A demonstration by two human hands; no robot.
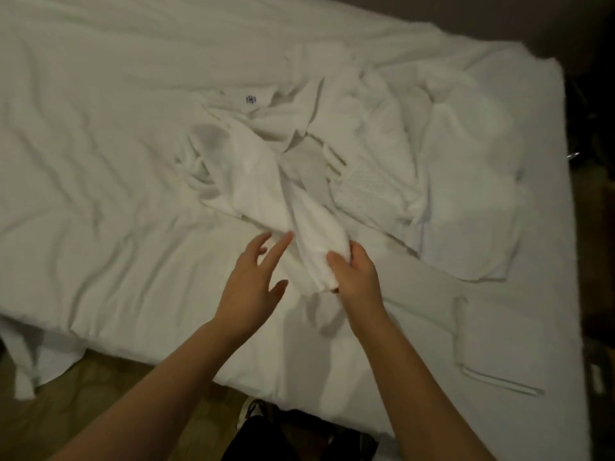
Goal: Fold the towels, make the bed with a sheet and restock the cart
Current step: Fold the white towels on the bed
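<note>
Left of my hands, the wrinkled sheet (100, 181) lies bare to the bed's near edge — open room there. My left hand (253, 281) hovers with fingers spread, gripping nothing, just beside the towel (309, 234). My right hand (356, 277) has its fingers closed on that towel's bunched end. Behind and to the right, the crumpled towel pile (416, 154) stops short of the mattress edge; a folded towel (492, 347) lies near the corner.

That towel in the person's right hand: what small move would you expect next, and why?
Probably the left hand, open beside it, takes hold of the towel so both hands can spread it. Only the right hand grips it, and it hangs bunched, trailing into the pile on the bed.
</note>
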